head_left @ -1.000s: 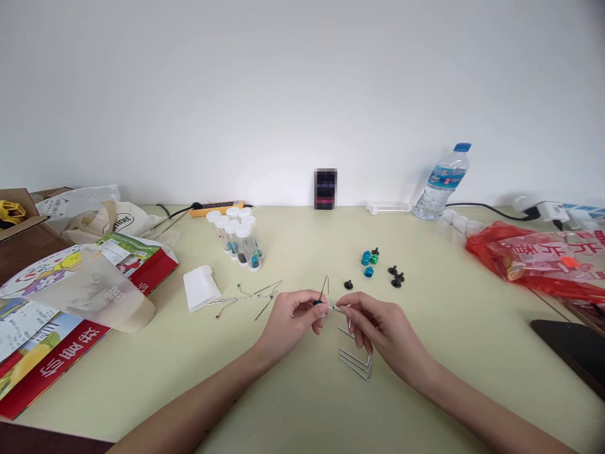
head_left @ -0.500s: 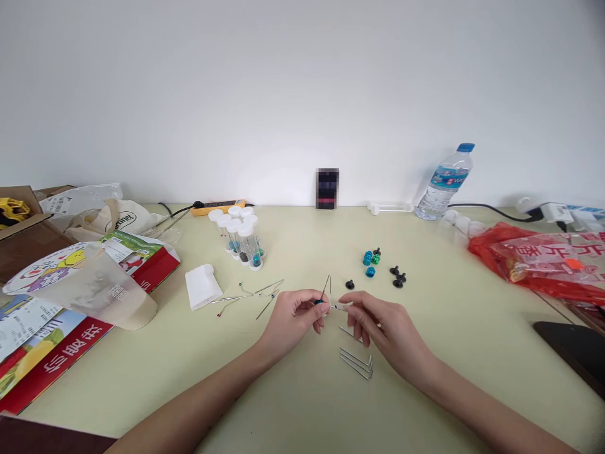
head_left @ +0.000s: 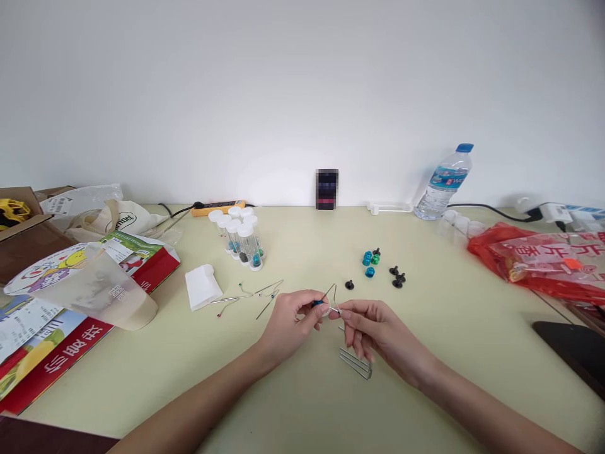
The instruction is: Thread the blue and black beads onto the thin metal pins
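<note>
My left hand (head_left: 293, 318) pinches a small blue part (head_left: 317, 303) with a bent thin metal wire (head_left: 334, 289) rising beside it. Close by on the right, my right hand (head_left: 373, 325) has thumb and finger closed on the end of a thin metal piece that reaches toward the left fingertips. Several L-shaped metal keys (head_left: 354, 364) lie just below my right hand. Beyond the hands are a black knob-like part (head_left: 350, 285), blue parts (head_left: 370, 272), a green one (head_left: 375, 259) and more black parts (head_left: 399, 281). Thin wires (head_left: 268, 293) lie left of my left hand.
Capped clear tubes (head_left: 246, 243) stand at back left, near a white packet (head_left: 202, 287). A plastic cup (head_left: 108, 290) lies on its side at left. A water bottle (head_left: 444, 183) leans on the wall; a red bag (head_left: 534, 258) and dark object (head_left: 571, 350) are at right.
My right hand has moved slightly left and its fingers have shifted to the metal piece's end. The bent wire between the hands has tilted to the right. My left hand has barely moved.
</note>
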`<control>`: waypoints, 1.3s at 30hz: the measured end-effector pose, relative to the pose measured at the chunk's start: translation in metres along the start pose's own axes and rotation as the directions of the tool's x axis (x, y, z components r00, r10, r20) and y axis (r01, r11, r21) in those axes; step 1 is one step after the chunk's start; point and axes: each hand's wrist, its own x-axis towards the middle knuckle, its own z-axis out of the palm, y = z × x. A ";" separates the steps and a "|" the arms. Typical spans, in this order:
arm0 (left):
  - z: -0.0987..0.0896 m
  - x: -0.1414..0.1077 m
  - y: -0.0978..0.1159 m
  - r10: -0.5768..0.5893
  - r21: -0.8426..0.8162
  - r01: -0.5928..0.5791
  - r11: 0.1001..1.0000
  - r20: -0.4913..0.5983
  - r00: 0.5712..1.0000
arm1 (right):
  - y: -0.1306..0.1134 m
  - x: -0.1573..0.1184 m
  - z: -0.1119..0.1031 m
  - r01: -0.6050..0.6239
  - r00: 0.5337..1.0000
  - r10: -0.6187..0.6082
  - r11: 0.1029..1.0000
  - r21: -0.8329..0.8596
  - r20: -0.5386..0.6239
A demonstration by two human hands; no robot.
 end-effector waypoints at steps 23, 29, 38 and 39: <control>-0.001 0.004 -0.006 -0.083 -0.162 0.089 0.983 0.040 0.996 | 0.010 -0.002 -0.004 0.318 0.827 -0.562 0.439 -0.840 0.019; 0.002 0.001 -0.007 0.003 -0.015 -0.003 1.000 0.020 1.000 | 0.006 0.000 0.000 0.103 0.993 -0.113 0.978 -0.181 -0.043; -0.002 0.002 -0.005 0.044 0.036 -0.044 0.998 0.000 0.999 | 0.005 0.001 -0.004 0.084 0.996 -0.087 0.993 -0.086 -0.035; -0.002 0.002 -0.006 0.020 -0.008 -0.021 1.000 -0.006 1.000 | 0.005 0.000 -0.003 0.182 0.974 -0.209 0.952 -0.246 -0.089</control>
